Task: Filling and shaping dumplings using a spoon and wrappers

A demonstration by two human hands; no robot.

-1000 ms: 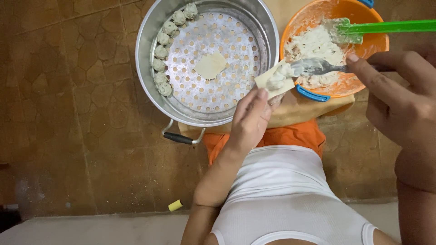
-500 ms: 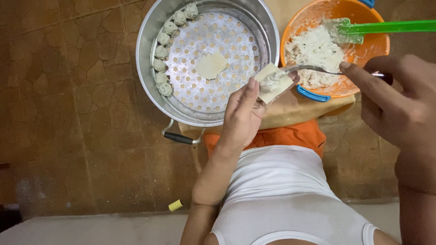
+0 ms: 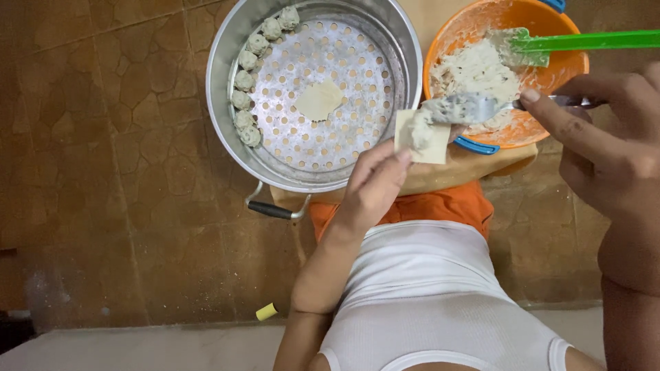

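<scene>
Centrally, the left hand (image 3: 375, 185) pinches a square wrapper (image 3: 421, 129) from below; the right hand (image 3: 605, 148), fingers clamped on a spoon (image 3: 474, 108), reaches across from the right, bowl touching the filling.

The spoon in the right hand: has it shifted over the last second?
Yes. The spoon has lifted slightly from the wrapper toward the orange bowl, its blade now lying flat at the bowl's near rim, gripped by the right hand.

No packages, labels, signs or screens are visible.
</scene>
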